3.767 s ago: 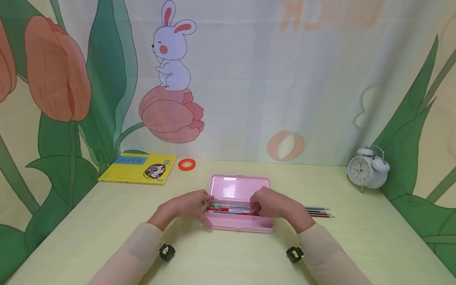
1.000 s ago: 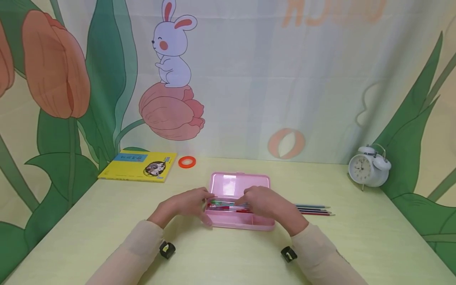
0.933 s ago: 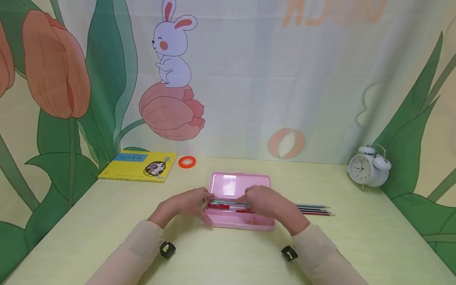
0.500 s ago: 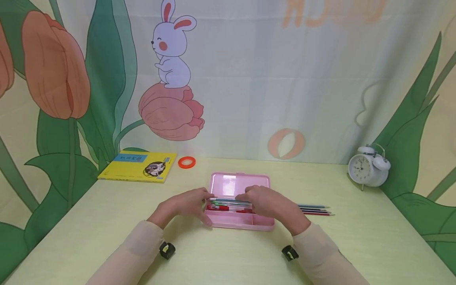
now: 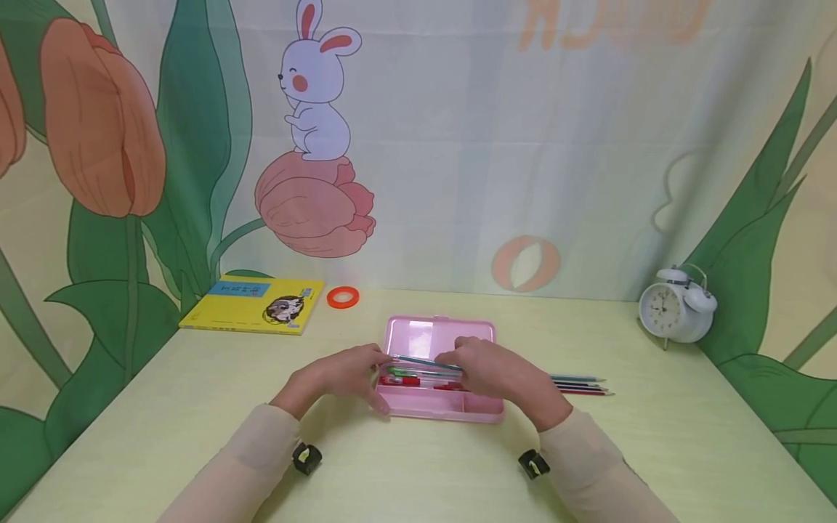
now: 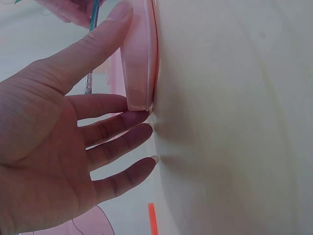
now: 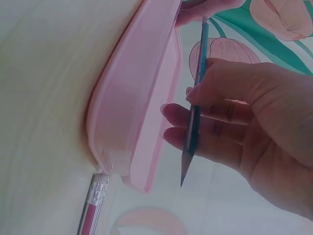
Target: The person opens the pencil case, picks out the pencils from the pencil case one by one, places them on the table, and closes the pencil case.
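A pink pencil case (image 5: pixel 418 408) lies with its lid up in the middle of the table. My left hand (image 5: pixel 349 374) holds its left end, thumb along the front wall and fingers at the end and back, as the left wrist view shows. Above the tray my right hand (image 5: pixel 497 370) pinches a teal pencil (image 7: pixel 194 117) between thumb and fingers. In the right wrist view its sharpened tip points away from the eraser end near my left hand. Inside the case lie a red pen (image 5: pixel 400 380) and a green pen (image 5: pixel 397 372); my right hand hides part of the contents.
Several pencils (image 5: pixel 578 385) lie on the table just right of the case. A yellow book (image 5: pixel 242 312) and an orange tape ring (image 5: pixel 343 306) sit at the back left. At the far right stands a white alarm clock (image 5: pixel 662 309), before a printed curtain (image 5: pixel 445 181).
My right hand has taken hold of the teal pencil in the case and lifted it above the other pens. The left hand has stayed at the case's left end.
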Tool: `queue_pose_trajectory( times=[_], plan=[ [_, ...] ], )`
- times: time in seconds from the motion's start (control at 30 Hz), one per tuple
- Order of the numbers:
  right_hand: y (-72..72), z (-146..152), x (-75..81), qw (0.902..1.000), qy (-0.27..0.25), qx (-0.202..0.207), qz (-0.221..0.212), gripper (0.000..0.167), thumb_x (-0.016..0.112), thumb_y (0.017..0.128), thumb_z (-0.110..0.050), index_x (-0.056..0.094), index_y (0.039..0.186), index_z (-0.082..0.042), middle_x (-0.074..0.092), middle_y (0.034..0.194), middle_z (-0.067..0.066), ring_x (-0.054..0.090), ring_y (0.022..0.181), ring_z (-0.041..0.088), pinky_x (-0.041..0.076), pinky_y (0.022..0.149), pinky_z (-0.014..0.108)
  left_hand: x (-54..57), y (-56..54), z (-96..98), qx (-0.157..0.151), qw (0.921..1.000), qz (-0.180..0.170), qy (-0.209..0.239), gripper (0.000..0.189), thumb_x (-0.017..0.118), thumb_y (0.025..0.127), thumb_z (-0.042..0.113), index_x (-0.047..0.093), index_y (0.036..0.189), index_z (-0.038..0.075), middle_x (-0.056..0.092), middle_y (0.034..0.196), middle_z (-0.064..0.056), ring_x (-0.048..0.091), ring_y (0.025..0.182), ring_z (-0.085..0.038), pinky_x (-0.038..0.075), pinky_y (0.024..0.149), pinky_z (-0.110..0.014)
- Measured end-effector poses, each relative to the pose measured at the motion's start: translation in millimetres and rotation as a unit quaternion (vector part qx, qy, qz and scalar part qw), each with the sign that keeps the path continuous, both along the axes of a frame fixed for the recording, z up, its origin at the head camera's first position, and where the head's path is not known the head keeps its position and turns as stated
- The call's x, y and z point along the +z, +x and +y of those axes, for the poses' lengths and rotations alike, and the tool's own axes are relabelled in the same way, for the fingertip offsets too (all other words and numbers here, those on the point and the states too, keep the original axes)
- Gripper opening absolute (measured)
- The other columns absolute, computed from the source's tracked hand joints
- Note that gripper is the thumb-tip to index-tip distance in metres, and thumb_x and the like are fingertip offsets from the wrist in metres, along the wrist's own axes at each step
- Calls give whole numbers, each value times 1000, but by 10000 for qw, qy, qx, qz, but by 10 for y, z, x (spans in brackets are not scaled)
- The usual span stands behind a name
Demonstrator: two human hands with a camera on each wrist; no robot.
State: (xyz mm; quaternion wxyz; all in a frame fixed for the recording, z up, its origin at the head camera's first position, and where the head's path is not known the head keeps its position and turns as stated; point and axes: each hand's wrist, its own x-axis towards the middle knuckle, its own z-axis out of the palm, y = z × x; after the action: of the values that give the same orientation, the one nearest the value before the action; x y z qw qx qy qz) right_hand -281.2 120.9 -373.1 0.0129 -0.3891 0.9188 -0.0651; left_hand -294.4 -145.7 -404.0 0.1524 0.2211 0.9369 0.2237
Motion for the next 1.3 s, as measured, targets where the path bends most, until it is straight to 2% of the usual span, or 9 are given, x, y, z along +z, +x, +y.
queue_pose_trajectory(
  times=[0.13, 0.3, 0.37, 0.63, 0.83, 1.0, 1.1, 1.3],
  plan=[
    [-12, 8, 16, 9999, -74, 93, 49, 37, 70, 88, 2, 72, 123, -11, 62, 87, 7, 51, 73, 16, 48, 65, 26, 5, 1, 2, -13, 10000, 1, -43, 89, 93, 68, 39, 56, 142, 6, 58, 125, -3, 53, 115, -22, 45, 104, -42],
    [-7, 36, 26, 9999, -53, 135, 93, 47, 71, 87, 3, 70, 129, -19, 56, 80, -2, 49, 69, 14, 45, 61, 24, 2, 4, 4, 30, 10000, -30, -46, 89, 92, 68, 40, 55, 143, 7, 58, 126, -3, 53, 116, -21, 44, 104, -43],
    [-11, 59, 23, 9998, -60, 167, 98, 51, 70, 87, 5, 69, 130, -21, 53, 78, -4, 47, 68, 14, 44, 59, 23, 4, 6, 5, 43, 10000, -34, -40, 89, 92, 68, 40, 55, 143, 7, 58, 125, -3, 53, 115, -22, 44, 104, -43],
    [4, 217, 56, 9977, -561, 380, -76, 51, 56, 88, 12, 68, 132, -12, 53, 80, -4, 46, 67, 12, 44, 59, 22, 15, 25, 9, 26, 10000, -12, 20, 87, 93, 68, 37, 57, 141, 5, 58, 122, -3, 53, 112, -22, 45, 103, -42],
    [44, 382, 160, 9944, -953, 457, 68, 47, 64, 90, 8, 67, 132, -13, 54, 77, -8, 48, 69, 8, 47, 61, 21, 19, 29, 4, 9, 10000, -7, 23, 89, 93, 69, 38, 55, 142, 4, 58, 121, -3, 53, 111, -21, 45, 102, -42],
    [94, 557, 144, 9928, -1071, 499, 204, 47, 68, 87, 10, 70, 128, -14, 61, 81, -7, 51, 70, 7, 49, 62, 21, 21, 29, 9, -25, 10000, -26, 36, 88, 92, 69, 37, 55, 142, 4, 58, 121, -3, 53, 112, -23, 45, 103, -42],
    [120, 682, 110, 9938, -1015, 429, 134, 46, 71, 86, 10, 72, 125, -14, 61, 81, -8, 51, 69, 6, 48, 60, 21, 26, 31, 10, -8, 10000, -34, 21, 89, 92, 69, 38, 55, 143, 5, 58, 122, -3, 53, 113, -23, 45, 103, -42],
    [168, 966, 122, 9966, -818, -87, 20, 46, 70, 86, 9, 73, 125, -16, 56, 76, -9, 46, 65, 6, 44, 55, 21, 39, 41, 11, -10, 10000, -26, 7, 89, 92, 69, 38, 54, 143, 4, 58, 122, -4, 53, 113, -23, 45, 103, -42]
  ],
)
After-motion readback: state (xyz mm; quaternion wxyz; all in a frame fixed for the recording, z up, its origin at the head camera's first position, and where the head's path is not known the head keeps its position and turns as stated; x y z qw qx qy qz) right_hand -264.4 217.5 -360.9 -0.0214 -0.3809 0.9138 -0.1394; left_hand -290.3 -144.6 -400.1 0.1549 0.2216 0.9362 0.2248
